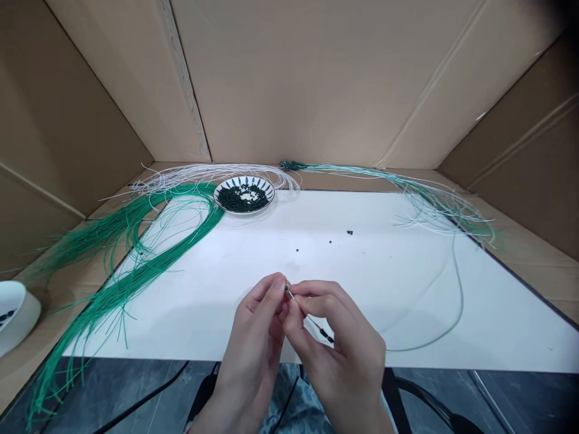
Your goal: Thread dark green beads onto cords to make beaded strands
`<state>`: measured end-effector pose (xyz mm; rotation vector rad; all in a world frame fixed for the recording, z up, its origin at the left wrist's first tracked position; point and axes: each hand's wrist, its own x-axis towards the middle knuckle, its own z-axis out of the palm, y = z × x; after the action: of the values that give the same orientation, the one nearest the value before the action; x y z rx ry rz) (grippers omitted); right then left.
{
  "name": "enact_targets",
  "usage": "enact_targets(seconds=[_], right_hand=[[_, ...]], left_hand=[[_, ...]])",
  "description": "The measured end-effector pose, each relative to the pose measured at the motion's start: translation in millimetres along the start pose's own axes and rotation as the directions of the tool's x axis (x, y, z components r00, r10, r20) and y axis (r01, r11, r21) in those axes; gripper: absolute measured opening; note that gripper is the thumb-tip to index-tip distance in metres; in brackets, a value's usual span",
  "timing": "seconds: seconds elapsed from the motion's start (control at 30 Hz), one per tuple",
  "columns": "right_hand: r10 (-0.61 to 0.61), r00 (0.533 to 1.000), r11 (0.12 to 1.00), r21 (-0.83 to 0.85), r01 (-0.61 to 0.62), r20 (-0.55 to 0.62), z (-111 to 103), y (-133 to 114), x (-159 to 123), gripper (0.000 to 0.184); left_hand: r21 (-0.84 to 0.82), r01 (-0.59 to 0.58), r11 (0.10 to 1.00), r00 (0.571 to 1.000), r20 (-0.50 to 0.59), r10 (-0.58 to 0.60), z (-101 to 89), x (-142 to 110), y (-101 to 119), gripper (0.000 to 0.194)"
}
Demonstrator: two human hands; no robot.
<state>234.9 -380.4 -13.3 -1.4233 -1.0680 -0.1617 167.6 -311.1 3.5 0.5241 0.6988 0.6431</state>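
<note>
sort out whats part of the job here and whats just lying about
In use: left hand and right hand pinching a thin cord strung with dark beads; dish of dark green beads; bundled green cords; white cords

Lying about: stray beads on the white board; white bowl at left edge; cardboard box walls

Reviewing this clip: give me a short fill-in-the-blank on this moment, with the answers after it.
The left hand and right hand pinch a thin cord strung with dark ____.
The bundle of cords left of the patterned plate is ____.
The cords behind that plate are ____.
The walls around the work surface are ____.

beads; green; white; cardboard
</note>
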Motion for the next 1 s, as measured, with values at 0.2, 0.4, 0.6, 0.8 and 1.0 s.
enact_targets(seconds=[0.2, 0.4, 0.6, 0.8, 1.0], right_hand=[[0.03, 1.0, 1.0, 0.009, -0.03, -0.004, 3, -4, 2, 0.023], [0.023, 1.0, 1.0, -0.003, -0.023, -0.016, 5, -6, 3, 0.024], [0.009, 0.999, 1.0, -0.025, -0.01, -0.052, 6, -8, 3, 0.024], [-0.012, 0.998, 0.999, -0.035, 0.009, -0.067, 8, -12, 6, 0.024], [-0.024, 0.997, 0.999, -0.043, 0.02, -0.078, 12, -10, 0, 0.025]], left_hand=[[-0.044, 0.015, 0.999, 0.999, -0.046, -0.017, 2.9, -2, -1, 0.037], [-0.071, 0.021, 0.997, 0.999, -0.044, -0.025, 2.2, -3, 0, 0.035], [-0.078, -0.013, 0.997, 0.999, -0.039, 0.01, 4.8, -6, 2, 0.034], [-0.043, -0.068, 0.997, 0.996, -0.053, 0.065, 3.2, -6, 1, 0.033], [-0.095, -0.054, 0.994, 0.998, -0.048, 0.049, 5.1, -9, 2, 0.032]])
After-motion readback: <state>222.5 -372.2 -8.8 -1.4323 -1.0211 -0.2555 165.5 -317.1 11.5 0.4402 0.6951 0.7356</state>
